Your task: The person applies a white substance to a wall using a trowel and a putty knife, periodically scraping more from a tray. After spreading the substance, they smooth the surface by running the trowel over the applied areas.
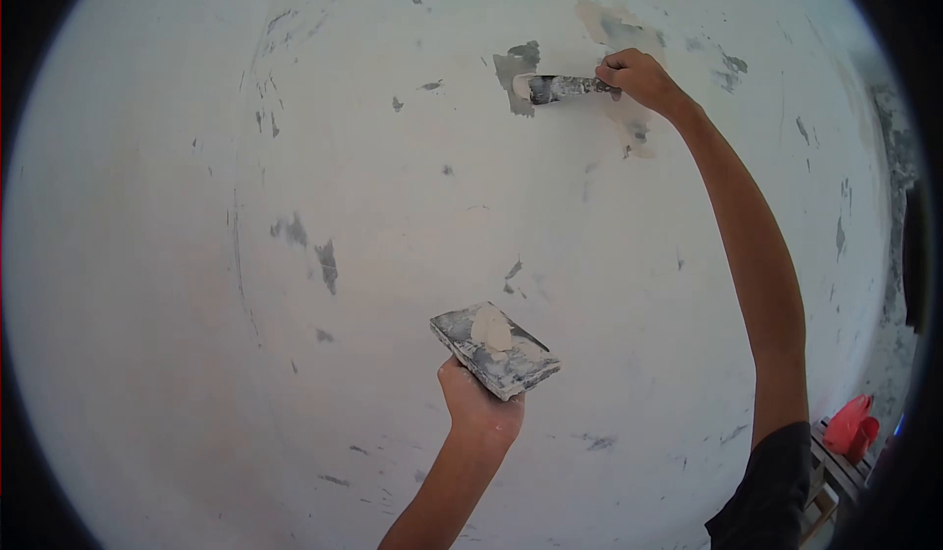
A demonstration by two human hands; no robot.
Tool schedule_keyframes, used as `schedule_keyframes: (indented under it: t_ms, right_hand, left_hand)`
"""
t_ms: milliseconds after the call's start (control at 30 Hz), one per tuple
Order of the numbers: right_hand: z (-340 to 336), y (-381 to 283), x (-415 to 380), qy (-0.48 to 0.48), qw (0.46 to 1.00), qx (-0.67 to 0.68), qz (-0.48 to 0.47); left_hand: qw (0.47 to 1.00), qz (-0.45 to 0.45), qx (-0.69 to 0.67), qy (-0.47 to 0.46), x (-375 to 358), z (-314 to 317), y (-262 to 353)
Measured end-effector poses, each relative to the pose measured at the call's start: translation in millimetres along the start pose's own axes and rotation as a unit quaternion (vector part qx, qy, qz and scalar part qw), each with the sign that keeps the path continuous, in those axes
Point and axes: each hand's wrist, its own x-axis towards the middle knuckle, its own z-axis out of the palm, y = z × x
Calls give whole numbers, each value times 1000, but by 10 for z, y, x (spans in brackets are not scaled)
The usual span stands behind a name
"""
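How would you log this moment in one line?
left hand: holds smeared grey rectangular board with pale paste | right hand: holds smeared flat scraper at grey wall patch

Red plastic-looking item (851,427) on wooden desk (835,465), well below & to R of R hand (640,77). Mottled grey bkgd wall (892,137) also R of it, w/ dark obj. (915,255), unclear, nearby.

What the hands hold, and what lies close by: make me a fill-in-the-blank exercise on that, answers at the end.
1. The board is held up by the person's ____ hand.
2. At its far end, the scraper in the other hand overlaps a patch coloured ____.
3. The larger dab of pale paste sits on top of the ____.

Missing words: left; grey; board.
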Motion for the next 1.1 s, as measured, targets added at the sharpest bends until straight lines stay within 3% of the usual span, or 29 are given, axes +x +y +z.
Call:
schedule_keyframes:
  t_ms: [167, 400, 600, 667, 733, 867, 933, 1000, 1033, 1100]
  right_hand:
    - [-422, 109, 196, 48, 998, 11, -26]
    - [-68, -397, 405, 41, 997, -3, -58]
    - [-288, -3, 312, 72, 992, -105, 24]
    - [-343, 37, 351, 90, 991, -97, 22]
    - [-371, -83, 387, 104, 993, -55, -18]
    - [-125, -260, 407, 49, 998, -36, -3]
    - [-93, -138, 382, 38, 996, -76, 9]
    - [-119, 15, 288, 110, 984, -141, -2]
    - [-239, 36, 204, 78, 988, -123, 44]
    - [-227, -17, 159, 107, 989, -90, 43]
  left_hand:
    - [1000, 1, -3, -9, 14, -86, -10]
    - [1000, 7, -14, -22, 17, -96, -132]
    - [1000, 22, 17, 8, -107, -133, -49]
    - [999, 38, 22, 31, -98, -114, -29]
    - [999, 45, 10, -3, -73, -128, -23]
    - [999, 41, -21, 16, -87, -63, -65]
    - [998, 50, -13, -24, -86, -109, -86]
    - [999, 48, -16, -10, -133, -137, -73]
    - [999, 44, -18, 4, -161, -146, -76]
    - [999, 48, -17, -7, -139, -187, -89]
